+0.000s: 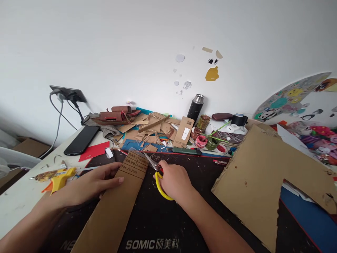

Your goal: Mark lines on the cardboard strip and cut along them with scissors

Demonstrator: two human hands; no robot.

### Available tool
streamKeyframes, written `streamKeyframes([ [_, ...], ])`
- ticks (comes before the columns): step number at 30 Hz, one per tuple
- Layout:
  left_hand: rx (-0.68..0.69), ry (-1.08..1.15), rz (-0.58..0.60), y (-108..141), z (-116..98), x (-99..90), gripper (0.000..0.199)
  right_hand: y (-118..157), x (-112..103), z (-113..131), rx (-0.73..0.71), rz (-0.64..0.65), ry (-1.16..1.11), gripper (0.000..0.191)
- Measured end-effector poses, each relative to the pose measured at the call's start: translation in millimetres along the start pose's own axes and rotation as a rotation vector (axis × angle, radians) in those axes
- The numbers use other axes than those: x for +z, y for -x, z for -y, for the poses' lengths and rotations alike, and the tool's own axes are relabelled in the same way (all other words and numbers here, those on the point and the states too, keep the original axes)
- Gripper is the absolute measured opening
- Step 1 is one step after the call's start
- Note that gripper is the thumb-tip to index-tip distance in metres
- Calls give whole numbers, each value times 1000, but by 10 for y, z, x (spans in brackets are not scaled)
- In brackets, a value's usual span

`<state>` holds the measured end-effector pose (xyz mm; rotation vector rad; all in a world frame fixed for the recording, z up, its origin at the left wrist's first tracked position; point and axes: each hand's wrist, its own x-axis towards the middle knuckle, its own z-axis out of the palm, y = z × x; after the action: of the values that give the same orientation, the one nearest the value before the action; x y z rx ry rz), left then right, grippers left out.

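A long strip of brown cardboard with printed text near its far end slants over the black mat. My left hand grips its left edge, thumb on top and fingers partly hidden at the side. Yellow-handled scissors are in my right hand, just right of the strip. Their metal blades point up and left, close to the strip's far right corner. Whether the blades touch the cardboard I cannot tell.
A large cut cardboard sheet lies at the right. On the left are a yellow glue gun and a black phone. Behind stand cardboard scraps, a model boat, paint jars and a thermos.
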<state>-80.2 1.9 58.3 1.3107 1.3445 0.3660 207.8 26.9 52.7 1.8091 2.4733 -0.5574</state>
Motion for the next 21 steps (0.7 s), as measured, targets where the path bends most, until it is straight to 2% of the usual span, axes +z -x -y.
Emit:
streamKeyframes([
  [3,-7,-105,100,-55,37,69,65,-29,10,0,21,-14,23,32],
  [6,49,-180,53,-167,1,113,58,-61,18,-40,54,-43,41,31],
  [9,142,-140,46,-310,-55,116,54,-89,18,-97,69,-62,52,30],
  [15,127,-110,-49,-538,-17,98,82,-141,-7,-195,110,-97,76,27],
  [21,143,-111,-44,-611,-77,137,97,-158,-27,-286,113,-136,63,28],
])
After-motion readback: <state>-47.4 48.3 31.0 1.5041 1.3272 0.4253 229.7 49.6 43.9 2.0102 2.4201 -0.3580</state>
